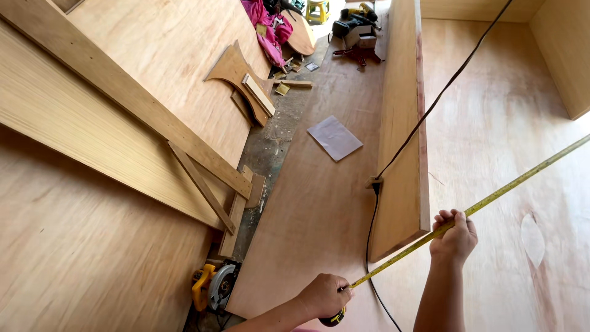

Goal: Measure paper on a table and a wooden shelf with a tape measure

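Head view, looking down: left hand point(322, 296) at bottom centre, fingers point(340, 294) curled tight around the dark-and-yellow case of a tape measure point(335, 318), mostly hidden under the palm. Right hand point(455, 235) further out and to the right, fingers point(453, 215) pinched together on the yellow steel tape blade point(522, 178), which runs from the case under the left hand, passes through the right-hand grip and carries on up and to the right to the frame edge. Long axis of the blade thus diagonal, lower left to upper right, held taut above the pale plywood sheet point(504, 123). Right hand the nearer of the two to the free run of blade; left hand anchoring the case end. Just left of the right hand, the near end of an upright plywood board standing on edge point(402, 154), with a black power cord point(430, 107) draped over its top and trailing down past the hands. Further left, a yellow circular saw point(214, 286) on the floor beside a long reddish plywood panel point(307, 203), a grey sheet of sandpaper point(335, 138) lying flat on that panel, and timber offcuts point(246, 86) beyond.
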